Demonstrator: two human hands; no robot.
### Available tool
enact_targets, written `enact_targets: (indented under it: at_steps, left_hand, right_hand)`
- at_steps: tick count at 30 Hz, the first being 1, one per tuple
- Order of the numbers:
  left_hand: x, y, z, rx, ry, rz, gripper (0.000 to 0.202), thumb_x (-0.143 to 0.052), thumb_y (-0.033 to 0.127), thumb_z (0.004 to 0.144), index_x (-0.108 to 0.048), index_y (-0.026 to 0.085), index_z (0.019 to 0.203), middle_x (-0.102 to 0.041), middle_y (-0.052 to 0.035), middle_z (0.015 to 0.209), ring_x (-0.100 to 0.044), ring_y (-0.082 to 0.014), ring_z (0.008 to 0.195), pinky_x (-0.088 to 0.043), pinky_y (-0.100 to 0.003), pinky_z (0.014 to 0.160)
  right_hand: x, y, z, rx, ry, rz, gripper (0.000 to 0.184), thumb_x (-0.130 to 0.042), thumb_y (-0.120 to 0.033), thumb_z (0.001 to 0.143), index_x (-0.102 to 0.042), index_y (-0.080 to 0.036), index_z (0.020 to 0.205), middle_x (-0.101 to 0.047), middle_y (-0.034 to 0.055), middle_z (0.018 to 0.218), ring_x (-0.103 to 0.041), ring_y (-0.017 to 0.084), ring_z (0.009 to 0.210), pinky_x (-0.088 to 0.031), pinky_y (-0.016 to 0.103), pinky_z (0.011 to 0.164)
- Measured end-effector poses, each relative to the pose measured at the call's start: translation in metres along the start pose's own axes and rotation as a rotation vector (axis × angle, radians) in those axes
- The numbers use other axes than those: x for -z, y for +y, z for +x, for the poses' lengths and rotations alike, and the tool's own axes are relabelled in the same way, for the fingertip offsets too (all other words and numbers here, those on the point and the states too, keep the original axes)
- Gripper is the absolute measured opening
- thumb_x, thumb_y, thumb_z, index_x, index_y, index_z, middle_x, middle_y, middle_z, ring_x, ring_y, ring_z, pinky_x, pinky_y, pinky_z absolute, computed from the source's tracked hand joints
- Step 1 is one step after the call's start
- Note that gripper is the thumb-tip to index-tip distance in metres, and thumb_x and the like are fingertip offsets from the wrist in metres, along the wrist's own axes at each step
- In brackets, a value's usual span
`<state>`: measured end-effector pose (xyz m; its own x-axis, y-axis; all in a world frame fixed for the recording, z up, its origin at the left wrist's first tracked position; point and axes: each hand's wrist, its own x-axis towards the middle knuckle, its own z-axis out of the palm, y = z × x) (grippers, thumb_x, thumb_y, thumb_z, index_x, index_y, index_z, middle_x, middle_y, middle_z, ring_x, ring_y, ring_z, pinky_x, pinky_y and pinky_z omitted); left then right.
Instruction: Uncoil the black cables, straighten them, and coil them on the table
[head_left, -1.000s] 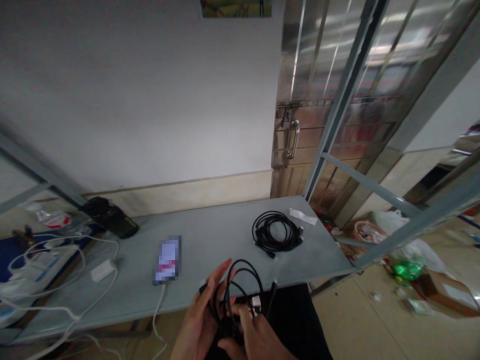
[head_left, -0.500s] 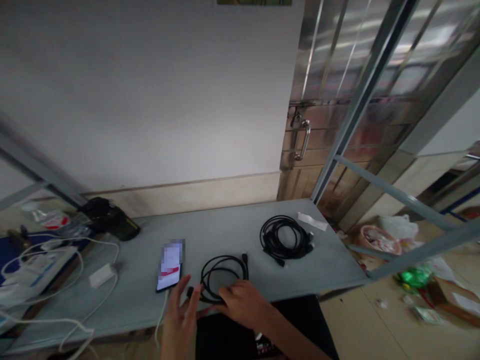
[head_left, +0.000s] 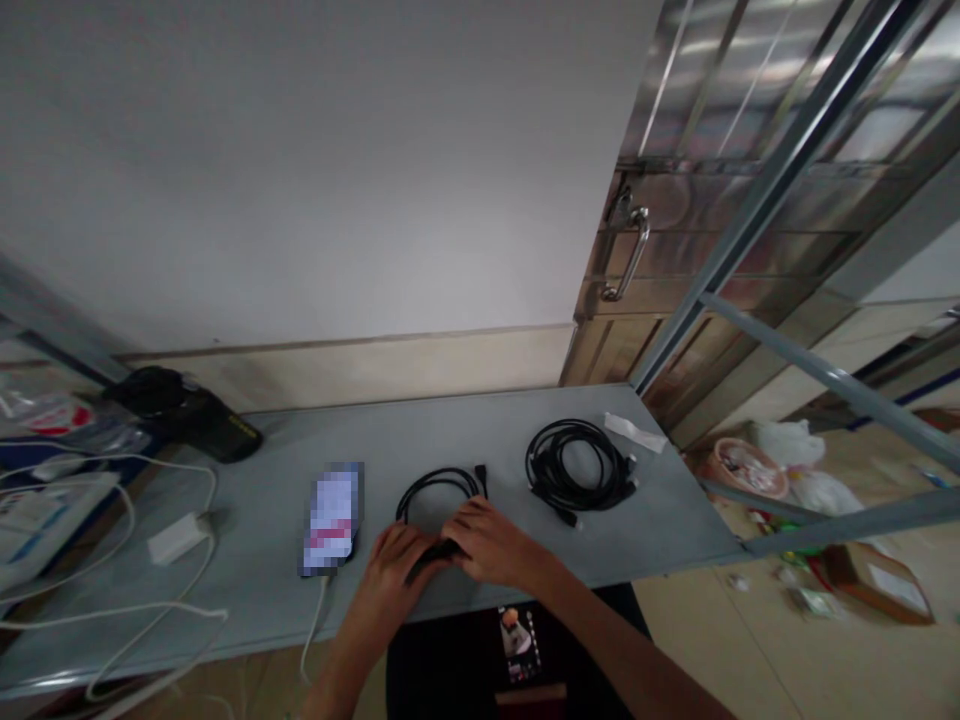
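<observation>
A small coil of black cable (head_left: 439, 490) lies on the grey table (head_left: 465, 430) near its front edge. My left hand (head_left: 394, 560) and my right hand (head_left: 487, 540) both rest on the near side of this coil, fingers curled over the bundled strands. One plug end sticks up at the coil's far right. A larger coil of black cable (head_left: 579, 470) lies to the right, apart from my hands. A phone (head_left: 332, 515) with a lit screen lies just left of my left hand.
A white charger block (head_left: 174, 538) and white cords trail over the table's left part. A black device (head_left: 184, 412) sits at the back left by the wall. A white strip (head_left: 635, 432) lies near the right corner. A metal door and frame stand at right.
The small coil went from being held above my lap to lying on the table. Both hands have since come together on its near side, and the view has shifted left and closer.
</observation>
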<state>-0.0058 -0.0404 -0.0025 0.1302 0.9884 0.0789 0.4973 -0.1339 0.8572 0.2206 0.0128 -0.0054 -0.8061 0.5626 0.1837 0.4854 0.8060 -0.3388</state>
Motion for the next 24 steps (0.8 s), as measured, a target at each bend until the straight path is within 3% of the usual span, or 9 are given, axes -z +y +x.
enact_targets:
  at_steps: [2, 6, 9, 11, 15, 20, 24]
  left_hand:
    - [0.001, -0.004, 0.009, 0.004, -0.05, -0.048, 0.012, -0.092, 0.046, 0.084, -0.087, 0.037, 0.09, -0.082, -0.0081, 0.094, -0.072, -0.0376, 0.107, -0.037, -0.062, 0.131]
    - [0.009, -0.012, 0.021, 0.011, -0.102, -0.076, 0.013, -0.094, 0.044, 0.08, -0.086, 0.035, 0.086, -0.085, -0.0072, 0.104, -0.071, -0.038, 0.121, -0.031, -0.059, 0.136]
    - [0.025, -0.021, 0.032, -0.053, -0.15, 0.075, 0.013, -0.087, 0.044, 0.086, -0.087, 0.036, 0.095, -0.085, -0.0061, 0.116, -0.069, -0.037, 0.132, -0.024, -0.06, 0.14]
    - [0.036, -0.027, 0.041, -0.105, -0.162, 0.184, 0.015, -0.077, 0.043, 0.094, -0.087, 0.035, 0.102, -0.082, -0.0074, 0.129, -0.067, -0.0361, 0.139, -0.033, -0.059, 0.137]
    - [0.048, -0.033, 0.061, -0.146, -0.097, 0.299, 0.027, -0.06, 0.032, 0.098, -0.086, 0.03, 0.106, -0.073, -0.0105, 0.149, -0.064, -0.0343, 0.144, -0.049, -0.057, 0.128]
    - [0.042, -0.036, 0.076, -0.141, -0.001, 0.366, 0.038, -0.051, 0.016, 0.092, -0.084, 0.026, 0.108, -0.072, -0.0121, 0.15, -0.062, -0.0343, 0.149, -0.045, -0.063, 0.131]
    - [0.033, -0.035, 0.068, -0.153, 0.064, 0.333, 0.05, -0.048, 0.011, 0.089, -0.081, 0.025, 0.124, -0.069, -0.0127, 0.153, -0.056, -0.035, 0.155, -0.04, -0.064, 0.135]
  right_hand:
    - [0.007, 0.016, -0.006, -0.014, 0.004, -0.007, 0.017, -0.075, -0.025, 0.103, -0.07, -0.019, 0.117, -0.078, 0.0083, 0.11, -0.068, 0.025, 0.118, -0.042, 0.043, 0.122]
    - [0.025, 0.047, -0.013, 0.009, 0.032, -0.064, 0.023, -0.078, -0.019, 0.096, -0.07, -0.018, 0.118, -0.074, 0.0115, 0.121, -0.062, 0.028, 0.132, -0.033, 0.051, 0.131]
    - [0.032, 0.064, -0.01, 0.021, 0.073, -0.087, 0.024, -0.073, -0.013, 0.098, -0.07, -0.019, 0.121, -0.068, 0.0146, 0.141, -0.052, 0.029, 0.149, -0.038, 0.052, 0.13]
    - [0.031, 0.071, -0.004, 0.001, 0.094, -0.087, 0.024, -0.066, -0.008, 0.102, -0.07, -0.019, 0.123, -0.062, 0.0157, 0.151, -0.05, 0.029, 0.153, -0.043, 0.048, 0.128]
    - [0.02, 0.077, 0.008, -0.059, 0.118, -0.068, 0.037, -0.051, 0.004, 0.103, -0.068, -0.018, 0.128, -0.058, 0.016, 0.155, -0.052, 0.026, 0.153, -0.05, 0.042, 0.125]
    - [0.013, 0.079, 0.017, -0.126, 0.157, -0.03, 0.053, -0.051, 0.007, 0.099, -0.064, -0.019, 0.143, -0.056, 0.0152, 0.159, -0.05, 0.025, 0.156, -0.052, 0.041, 0.126]
    - [0.025, 0.07, 0.004, -0.17, 0.218, 0.021, 0.067, -0.046, 0.008, 0.096, -0.056, -0.016, 0.157, -0.047, 0.0175, 0.17, -0.04, 0.025, 0.165, -0.044, 0.044, 0.134]
